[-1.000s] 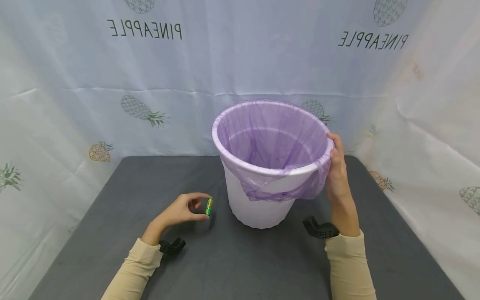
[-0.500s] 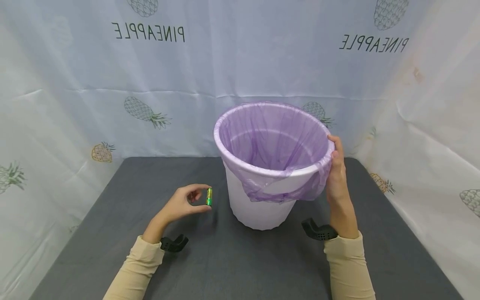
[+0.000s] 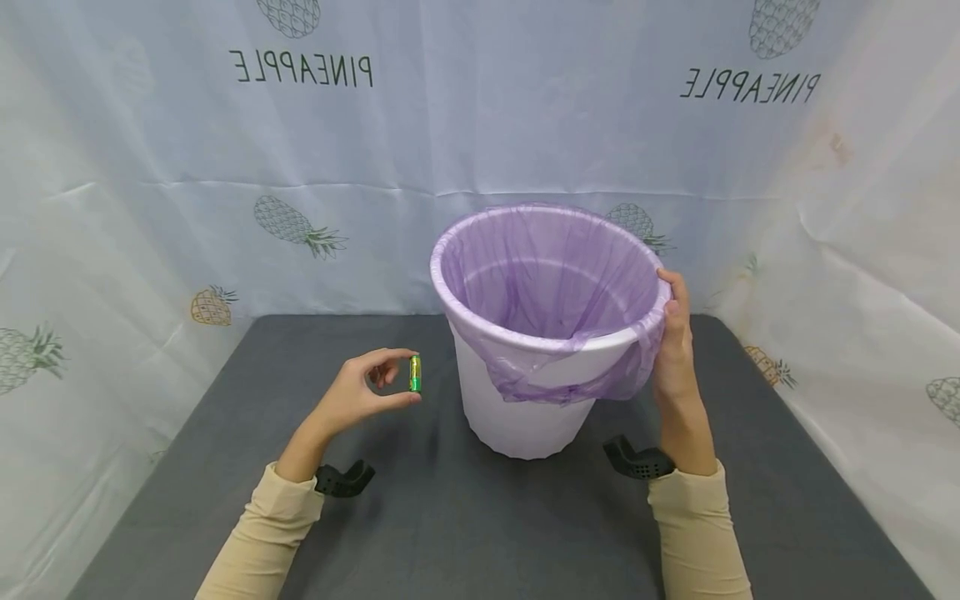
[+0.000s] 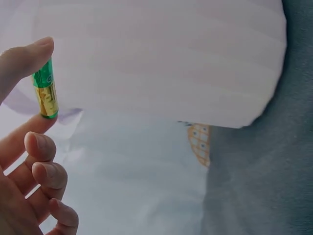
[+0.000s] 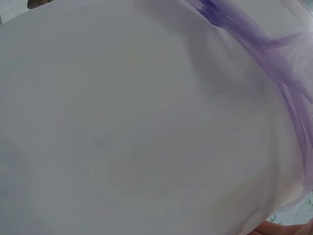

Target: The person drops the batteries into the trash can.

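My left hand [image 3: 352, 395] pinches a small green-and-gold battery [image 3: 416, 373] by its two ends, upright between thumb and index finger. It is held above the table, left of a white trash bin [image 3: 517, 423]. The left wrist view shows the battery [image 4: 46, 95] close up, the other fingers loosely curled below it. A thin purple trash bag [image 3: 558, 393] lines the bin and folds over its rim. My right hand [image 3: 673, 354] holds the bin's right side at the rim, over the bag. The bin's wall [image 5: 146, 122] fills most of the right wrist view.
The bin stands on a dark grey table [image 3: 480, 533]. A pale curtain [image 3: 405, 125] printed with pineapples hangs behind the table and along both sides. Black wrist mounts [image 3: 343, 480] sit on both wrists.
My left hand has risen with the battery, up and slightly left in the head view. The right hand stays on the bin's rim. The head view has shifted slightly.
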The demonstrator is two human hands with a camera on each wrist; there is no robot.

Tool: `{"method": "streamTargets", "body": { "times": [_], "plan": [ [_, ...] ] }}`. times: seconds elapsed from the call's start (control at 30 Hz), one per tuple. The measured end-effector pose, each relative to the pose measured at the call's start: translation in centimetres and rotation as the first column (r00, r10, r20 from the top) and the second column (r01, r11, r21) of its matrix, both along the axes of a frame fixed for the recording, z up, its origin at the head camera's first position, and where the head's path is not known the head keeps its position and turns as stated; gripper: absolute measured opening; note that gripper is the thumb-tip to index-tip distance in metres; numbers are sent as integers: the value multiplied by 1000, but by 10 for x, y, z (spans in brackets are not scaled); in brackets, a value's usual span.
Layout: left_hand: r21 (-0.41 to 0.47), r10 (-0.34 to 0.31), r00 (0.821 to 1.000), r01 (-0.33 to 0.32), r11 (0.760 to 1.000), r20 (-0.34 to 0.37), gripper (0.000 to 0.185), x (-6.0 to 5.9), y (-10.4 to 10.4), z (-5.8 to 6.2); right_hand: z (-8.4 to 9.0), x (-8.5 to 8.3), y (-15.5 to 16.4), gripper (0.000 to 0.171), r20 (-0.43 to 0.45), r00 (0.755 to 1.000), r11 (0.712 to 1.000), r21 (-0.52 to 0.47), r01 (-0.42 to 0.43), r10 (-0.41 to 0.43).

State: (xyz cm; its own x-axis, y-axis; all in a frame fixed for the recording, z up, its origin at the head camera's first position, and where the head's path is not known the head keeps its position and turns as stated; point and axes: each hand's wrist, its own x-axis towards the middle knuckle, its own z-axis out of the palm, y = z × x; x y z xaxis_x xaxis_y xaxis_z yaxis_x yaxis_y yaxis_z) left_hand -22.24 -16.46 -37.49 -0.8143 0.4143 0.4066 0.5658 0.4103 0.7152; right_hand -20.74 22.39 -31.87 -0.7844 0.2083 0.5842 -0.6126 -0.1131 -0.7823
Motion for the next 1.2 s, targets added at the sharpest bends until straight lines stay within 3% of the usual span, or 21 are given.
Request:
{"method": "streamTargets", "body": {
  "times": [0.27,0.5,0.83,1.2],
  "plan": [
    [33,42,994,-39,999,-102,49,3,-4,21,2,-1,2,43,-1,999,999,2,-42,42],
    [136,107,980,-84,987,-167,51,6,-11,46,3,-8,-2,39,7,996,996,33,-85,84],
    [222,160,965,-112,969,-208,49,6,-13,78,1,-14,-21,39,6,996,994,67,-91,91],
    [275,184,969,-134,952,-165,44,2,-8,96,-1,-15,-23,40,-13,999,996,78,-47,48]
  ]
}}
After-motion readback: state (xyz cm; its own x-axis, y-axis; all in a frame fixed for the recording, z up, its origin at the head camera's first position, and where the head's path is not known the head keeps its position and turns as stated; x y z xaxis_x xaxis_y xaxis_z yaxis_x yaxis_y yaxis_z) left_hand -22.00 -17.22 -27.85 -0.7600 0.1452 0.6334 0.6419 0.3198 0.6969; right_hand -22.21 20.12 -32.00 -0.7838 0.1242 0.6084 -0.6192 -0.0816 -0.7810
